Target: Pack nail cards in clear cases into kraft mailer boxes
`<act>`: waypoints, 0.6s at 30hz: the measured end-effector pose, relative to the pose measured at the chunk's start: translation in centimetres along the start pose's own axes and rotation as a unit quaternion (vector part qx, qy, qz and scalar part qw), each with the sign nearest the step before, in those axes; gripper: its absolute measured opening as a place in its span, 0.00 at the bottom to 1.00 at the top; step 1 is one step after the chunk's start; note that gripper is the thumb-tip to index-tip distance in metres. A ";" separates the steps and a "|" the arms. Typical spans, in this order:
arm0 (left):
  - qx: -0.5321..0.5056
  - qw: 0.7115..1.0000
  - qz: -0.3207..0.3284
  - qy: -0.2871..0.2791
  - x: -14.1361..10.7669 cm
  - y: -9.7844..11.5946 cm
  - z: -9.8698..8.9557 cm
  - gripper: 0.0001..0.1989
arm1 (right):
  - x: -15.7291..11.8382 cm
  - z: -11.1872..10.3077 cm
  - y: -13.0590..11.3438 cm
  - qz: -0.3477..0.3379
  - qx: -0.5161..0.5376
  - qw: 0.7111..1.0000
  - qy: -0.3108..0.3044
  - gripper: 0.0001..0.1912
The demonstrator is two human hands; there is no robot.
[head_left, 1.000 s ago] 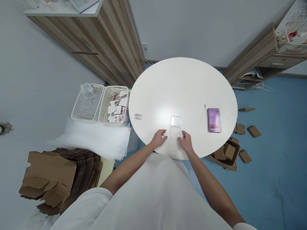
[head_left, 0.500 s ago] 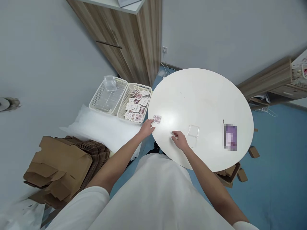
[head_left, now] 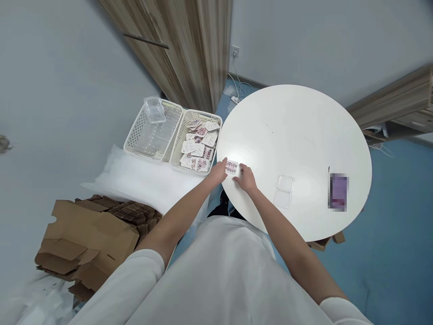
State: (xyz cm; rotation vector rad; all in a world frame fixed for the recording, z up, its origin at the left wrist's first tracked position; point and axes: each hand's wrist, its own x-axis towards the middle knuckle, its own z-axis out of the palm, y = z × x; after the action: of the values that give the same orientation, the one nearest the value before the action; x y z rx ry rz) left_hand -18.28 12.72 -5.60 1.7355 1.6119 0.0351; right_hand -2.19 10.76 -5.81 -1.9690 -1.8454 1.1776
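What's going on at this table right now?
Someone's two bare hands are at a small card with rows of pinkish pieces, near the left edge of the round white table. The left hand is at the card's left edge; the right hand is at its right, though I can't tell how firmly either grips. A clear case lies open to the right, with a blurred purple item farther right.
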 end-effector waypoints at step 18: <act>-0.064 0.997 0.004 0.046 -0.1 -0.4 0.4 0.32 | 1.1 1.0 -1.2 0.022 -0.081 0.996 0.029 0.30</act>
State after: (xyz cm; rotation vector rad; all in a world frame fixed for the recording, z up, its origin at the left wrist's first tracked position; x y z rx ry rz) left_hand -18.46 12.42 -6.04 1.6623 1.6321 0.2200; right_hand -3.87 11.60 -6.13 -2.1156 -1.9323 0.9993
